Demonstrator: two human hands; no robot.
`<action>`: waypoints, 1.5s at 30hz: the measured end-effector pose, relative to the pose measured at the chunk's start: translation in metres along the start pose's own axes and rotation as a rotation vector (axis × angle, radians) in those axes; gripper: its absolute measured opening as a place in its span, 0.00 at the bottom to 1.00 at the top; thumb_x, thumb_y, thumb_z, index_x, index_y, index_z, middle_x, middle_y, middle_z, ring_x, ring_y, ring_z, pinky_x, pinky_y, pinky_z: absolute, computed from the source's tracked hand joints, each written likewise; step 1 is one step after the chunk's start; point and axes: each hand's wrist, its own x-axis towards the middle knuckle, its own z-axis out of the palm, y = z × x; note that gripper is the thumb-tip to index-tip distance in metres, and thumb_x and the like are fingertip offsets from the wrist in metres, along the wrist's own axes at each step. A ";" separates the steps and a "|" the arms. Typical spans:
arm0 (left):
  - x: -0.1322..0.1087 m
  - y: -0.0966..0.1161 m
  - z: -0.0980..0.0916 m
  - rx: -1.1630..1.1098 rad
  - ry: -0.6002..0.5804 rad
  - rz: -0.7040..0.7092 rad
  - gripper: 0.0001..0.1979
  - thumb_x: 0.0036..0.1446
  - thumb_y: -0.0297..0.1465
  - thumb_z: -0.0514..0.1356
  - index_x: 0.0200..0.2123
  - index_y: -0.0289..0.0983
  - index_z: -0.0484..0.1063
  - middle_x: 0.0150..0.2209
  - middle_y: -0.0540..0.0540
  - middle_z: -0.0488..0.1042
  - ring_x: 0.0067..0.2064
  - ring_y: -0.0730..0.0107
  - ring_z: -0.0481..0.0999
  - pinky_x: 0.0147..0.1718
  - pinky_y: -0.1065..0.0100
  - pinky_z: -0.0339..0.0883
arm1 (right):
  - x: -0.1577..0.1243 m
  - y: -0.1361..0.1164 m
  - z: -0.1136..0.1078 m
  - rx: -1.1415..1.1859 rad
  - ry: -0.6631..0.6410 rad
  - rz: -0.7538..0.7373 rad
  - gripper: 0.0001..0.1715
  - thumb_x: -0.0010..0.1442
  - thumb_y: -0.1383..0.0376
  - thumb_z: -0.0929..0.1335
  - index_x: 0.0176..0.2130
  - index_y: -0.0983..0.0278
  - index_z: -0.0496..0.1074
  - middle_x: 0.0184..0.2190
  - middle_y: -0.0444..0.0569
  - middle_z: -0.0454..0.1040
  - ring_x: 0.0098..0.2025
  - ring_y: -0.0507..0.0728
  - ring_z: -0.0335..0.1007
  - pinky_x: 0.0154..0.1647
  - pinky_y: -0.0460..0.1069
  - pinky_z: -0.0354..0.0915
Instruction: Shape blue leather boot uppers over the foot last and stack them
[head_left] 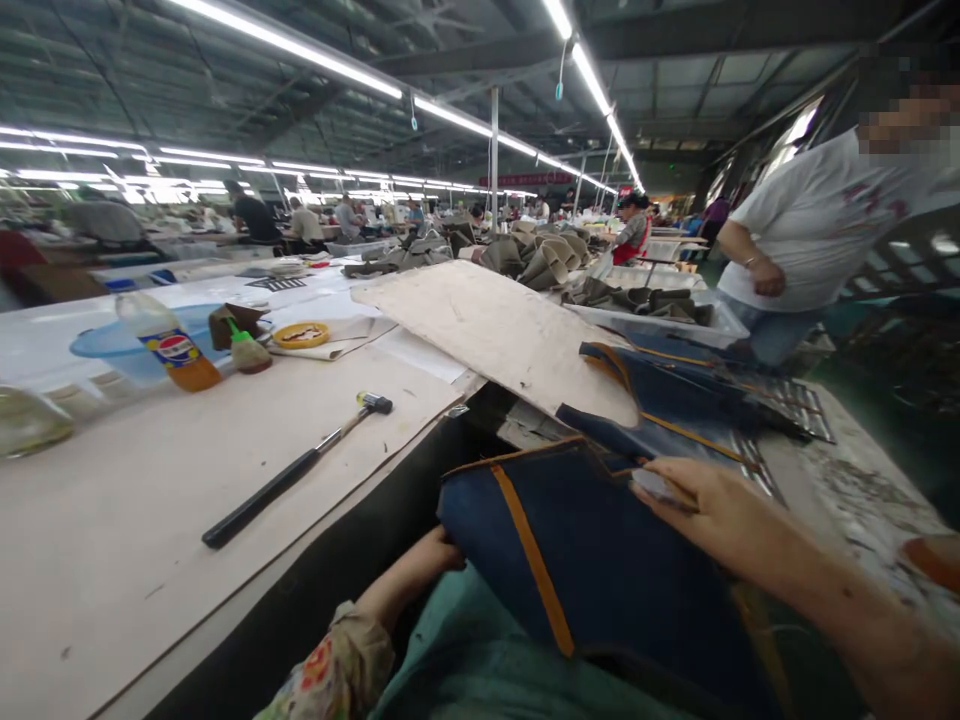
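A dark blue panel (600,540), leather-like with orange-brown strips, lies tilted over my lap. At its left edge my left hand (442,550) has hold of it, the fingers mostly hidden behind the panel. My right hand (690,490) is closed at the panel's upper right edge, thumb on top. Something small and pale grey (658,487) shows at that thumb; whether it is a covering or a held piece I cannot tell. More dark blue pieces (690,425) with orange-brown strips lie just beyond my right hand.
A black-handled hammer (300,480) lies on the left table (112,520). Behind it stand a bottle (176,345), a green-tipped squeeze bottle (247,350), a yellow dish (301,335) and a blue basin (112,343). A pale board (495,320) spans the gap ahead. A person (817,220) stands at right.
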 end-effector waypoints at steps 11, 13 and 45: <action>-0.026 0.035 -0.018 0.314 0.421 0.436 0.18 0.55 0.38 0.54 0.47 0.37 0.67 0.50 0.41 0.70 0.54 0.56 0.67 0.54 0.56 0.59 | -0.128 0.081 0.054 0.064 0.027 0.251 0.20 0.59 0.53 0.64 0.45 0.59 0.74 0.42 0.48 0.77 0.43 0.57 0.75 0.40 0.46 0.71; -0.035 0.055 0.003 0.483 0.432 0.686 0.15 0.59 0.34 0.52 0.48 0.38 0.67 0.49 0.41 0.70 0.52 0.59 0.68 0.53 0.56 0.61 | -0.130 0.068 0.047 0.033 0.184 0.185 0.20 0.59 0.55 0.65 0.48 0.59 0.72 0.45 0.49 0.75 0.46 0.57 0.73 0.45 0.47 0.70; -0.041 0.054 0.172 1.232 -0.192 1.078 0.21 0.60 0.24 0.50 0.57 0.36 0.61 0.52 0.44 0.69 0.54 0.61 0.64 0.55 0.61 0.55 | -0.189 0.059 0.098 -0.047 0.088 0.070 0.26 0.60 0.70 0.59 0.57 0.60 0.63 0.58 0.51 0.64 0.57 0.57 0.63 0.54 0.51 0.64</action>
